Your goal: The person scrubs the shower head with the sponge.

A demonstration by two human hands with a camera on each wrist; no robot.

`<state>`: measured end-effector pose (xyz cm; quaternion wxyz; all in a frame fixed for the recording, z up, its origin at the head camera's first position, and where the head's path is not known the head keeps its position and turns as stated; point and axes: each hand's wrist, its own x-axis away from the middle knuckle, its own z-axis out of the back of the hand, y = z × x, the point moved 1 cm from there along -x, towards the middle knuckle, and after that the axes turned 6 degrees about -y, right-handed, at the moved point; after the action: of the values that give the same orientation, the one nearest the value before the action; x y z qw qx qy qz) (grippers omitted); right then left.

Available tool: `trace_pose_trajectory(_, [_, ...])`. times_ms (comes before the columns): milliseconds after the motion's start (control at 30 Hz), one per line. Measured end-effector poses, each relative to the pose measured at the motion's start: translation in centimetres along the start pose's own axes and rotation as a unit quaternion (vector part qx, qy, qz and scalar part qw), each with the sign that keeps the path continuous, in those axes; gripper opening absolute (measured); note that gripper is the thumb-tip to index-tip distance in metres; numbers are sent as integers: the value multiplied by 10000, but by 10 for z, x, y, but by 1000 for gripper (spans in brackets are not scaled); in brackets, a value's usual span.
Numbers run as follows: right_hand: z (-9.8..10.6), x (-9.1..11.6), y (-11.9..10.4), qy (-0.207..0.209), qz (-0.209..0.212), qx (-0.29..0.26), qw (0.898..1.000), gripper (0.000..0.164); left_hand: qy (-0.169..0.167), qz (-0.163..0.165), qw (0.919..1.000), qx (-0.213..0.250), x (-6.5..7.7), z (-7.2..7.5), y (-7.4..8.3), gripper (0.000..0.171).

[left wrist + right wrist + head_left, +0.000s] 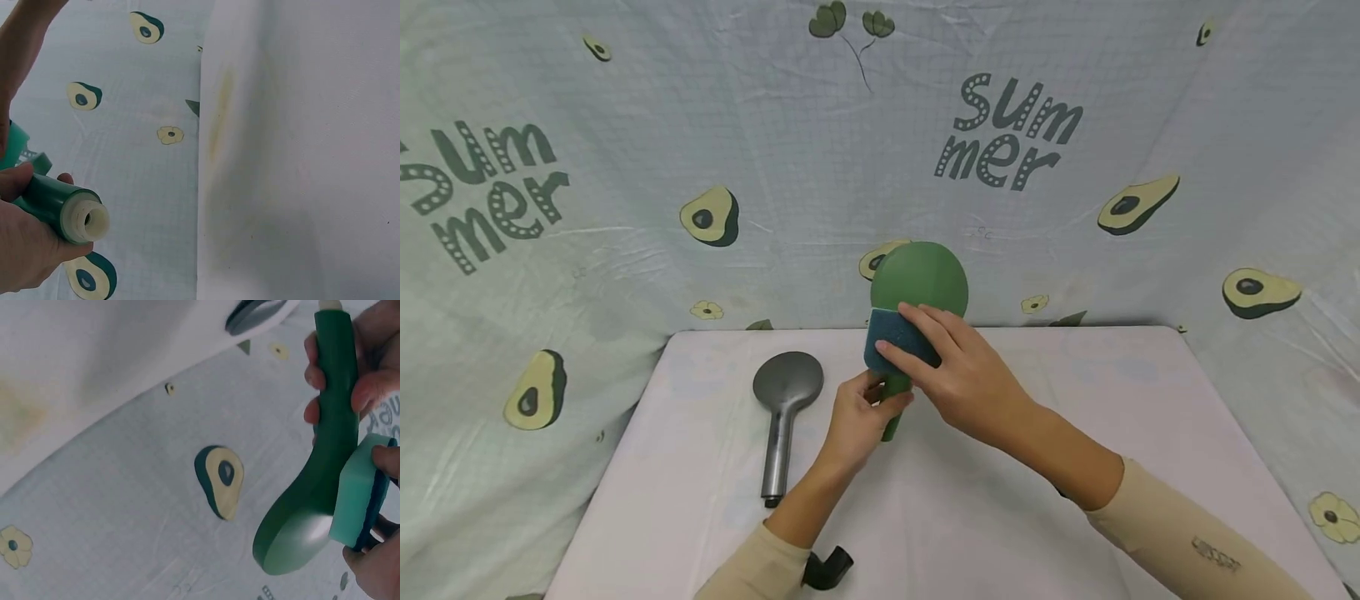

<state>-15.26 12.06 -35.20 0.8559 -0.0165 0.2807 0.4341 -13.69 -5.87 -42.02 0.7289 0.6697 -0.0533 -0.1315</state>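
Green shower head [920, 279]: held up near the far edge of the table [1037, 517].
Left hand [859, 421]: curled around the handle [337, 356]; a steady hold should help.
Right hand [966, 379]: pinches the two-tone sponge [889, 329] against it.
Sponge pressure: probably best light, even, following the rounded surface.

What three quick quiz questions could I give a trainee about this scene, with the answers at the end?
1. Multiple choice: what does the right hand hold? a) a brush; b) a cloth; c) a sponge
2. True or false: the left hand grips the green shower head by its handle.
3. Fill the gap: the other shower head lies on the table, and its colour is ____.

Key: 1. c; 2. true; 3. grey
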Motion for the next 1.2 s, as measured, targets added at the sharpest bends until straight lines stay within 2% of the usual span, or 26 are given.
trace_pose_trajectory(100, [3,-7,12,132,-260,-320,9991,62,-187,55,9996,180,1,-2,-1,54])
trace_pose_trajectory(200, [9,-14,31,197,-683,-833,9940,62,-364,118,9985,399,2,-3,-2,63])
trace_pose_trajectory(400, [19,-19,70,50,-1804,-1558,9712,61,-443,66,9979,475,4,-5,-3,63])
trace_pose_trajectory(500, [19,-17,80,-26,-2097,-1652,9637,62,-420,-13,9984,376,4,-6,-3,62])
trace_pose_trajectory(567, [17,-13,78,-12,-2001,-1563,9672,62,-389,-16,9987,336,5,-7,-3,61])
trace_pose_trajectory(633, [13,-10,70,20,-1698,-1389,9756,62,-375,-22,9986,366,4,-7,-3,60])
trace_pose_trajectory(767, [4,-3,38,63,-960,-896,9913,65,-291,15,9983,507,3,-5,-3,57])
trace_pose_trajectory(933, [-5,6,1,-46,-374,-348,9987,66,-69,53,9985,535,4,-1,-2,47])
trace_pose_trajectory(1067, [-7,11,-8,-52,-290,-357,9989,64,77,-4,9978,664,5,-2,0,36])
trace_pose_trajectory(1200, [-4,12,0,35,-457,-616,9970,68,235,-74,9969,747,5,-5,2,37])
